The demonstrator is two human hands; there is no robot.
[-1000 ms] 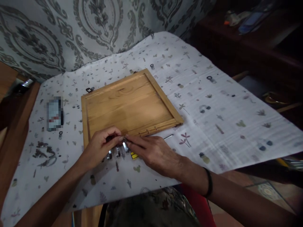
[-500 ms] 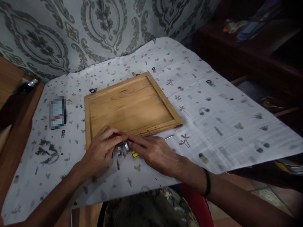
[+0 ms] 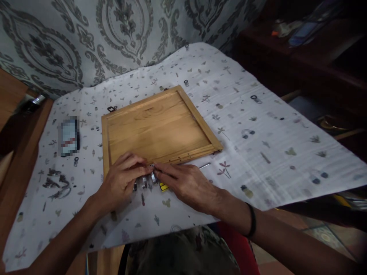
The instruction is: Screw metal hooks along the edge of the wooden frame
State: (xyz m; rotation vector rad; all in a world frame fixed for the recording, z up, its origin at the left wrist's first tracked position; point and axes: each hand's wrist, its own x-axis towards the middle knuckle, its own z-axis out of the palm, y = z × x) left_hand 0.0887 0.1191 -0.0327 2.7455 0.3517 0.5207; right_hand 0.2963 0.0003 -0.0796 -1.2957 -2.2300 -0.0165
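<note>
Both hands meet at the near rail of the wooden panel (image 3: 157, 126), which lies flat on the printed sheet (image 3: 258, 145) covering the bench. The left hand (image 3: 122, 183) is curled, and the right hand (image 3: 186, 185) reaches in from the other side with its fingers extended. Their fingertips are pressed together, pinching a small metal fitting (image 3: 151, 176) that touches the panel's front edge. Its exact shape is too small and too shaded to make out. A row of small holes (image 3: 183, 156) runs along that rail just to the right. A thin metal rod (image 3: 204, 166) lies on the sheet near the right hand, and something yellow (image 3: 163, 187) shows from under its fingers. Work this fine seems to call for a light, steady pinch. Both wrists are best rested on the bench and the fitting held square to the rail, with the fingertips clear of the holes so that they remain visible. A blurred dark object (image 3: 69, 136) lies well apart to the left.
</note>
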